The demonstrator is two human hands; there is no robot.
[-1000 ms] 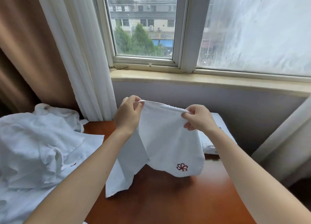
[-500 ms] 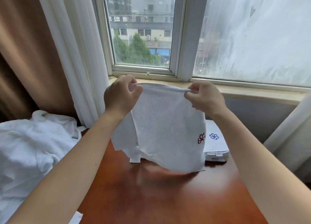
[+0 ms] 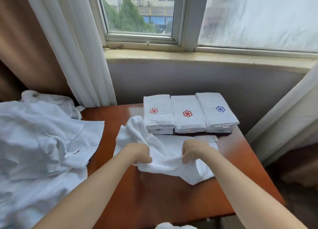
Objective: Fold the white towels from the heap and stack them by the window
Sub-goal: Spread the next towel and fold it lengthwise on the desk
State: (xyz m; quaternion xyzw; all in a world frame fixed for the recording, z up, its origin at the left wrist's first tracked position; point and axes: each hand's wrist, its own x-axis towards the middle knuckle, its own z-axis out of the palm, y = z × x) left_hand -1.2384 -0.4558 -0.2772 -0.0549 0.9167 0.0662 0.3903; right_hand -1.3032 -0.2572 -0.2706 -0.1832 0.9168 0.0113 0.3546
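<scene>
A white towel (image 3: 165, 153) lies spread and rumpled on the wooden table (image 3: 154, 199). My left hand (image 3: 140, 153) grips its near edge on the left, and my right hand (image 3: 193, 151) grips the same edge on the right. Behind the towel, under the window, stand three piles of folded white towels: the left pile (image 3: 157, 115) and the middle pile (image 3: 188, 116) show red flower marks, the right pile (image 3: 216, 111) a blue one. The heap of unfolded white towels (image 3: 37, 151) fills the left side.
A white curtain (image 3: 74, 44) and a brown drape (image 3: 25, 39) hang at the left, another curtain (image 3: 284, 122) at the right. The windowsill (image 3: 197, 56) runs above the piles. A bit of white cloth (image 3: 172, 226) shows at the bottom edge.
The towel was held up in the air before the window; now both hands have brought it down onto the table in front of the folded piles. The view has tilted down.
</scene>
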